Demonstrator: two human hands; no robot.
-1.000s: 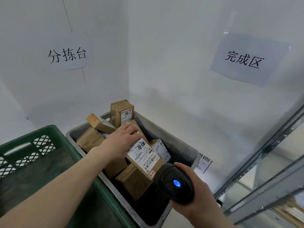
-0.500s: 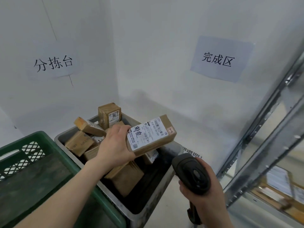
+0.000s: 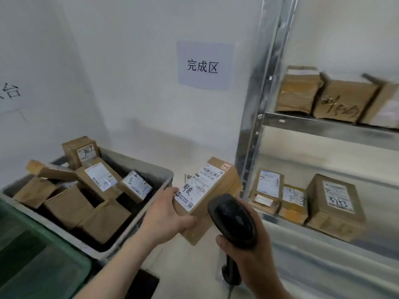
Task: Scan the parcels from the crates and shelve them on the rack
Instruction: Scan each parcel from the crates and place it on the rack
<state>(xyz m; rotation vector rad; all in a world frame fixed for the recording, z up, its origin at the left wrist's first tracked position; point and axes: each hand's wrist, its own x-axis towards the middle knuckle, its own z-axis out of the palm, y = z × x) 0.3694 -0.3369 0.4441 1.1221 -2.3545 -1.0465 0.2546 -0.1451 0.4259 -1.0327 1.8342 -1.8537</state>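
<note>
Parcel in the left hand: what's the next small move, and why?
Probably carry the parcel right, onto the lower shelf. The left hand holds it clear of the grey crate, beside the rack, with the scanner in the right hand at its label; open shelf space lies ahead.

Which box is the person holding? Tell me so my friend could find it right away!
Start at the tall metal rack on the right, then look just left of its post, above the floor beside the grey crate. There the left hand grips a long brown parcel, off by itself. Unlike the parcels in the crate, it is up in the air, its white label with black handwriting facing up, right by the black scanner.
</note>
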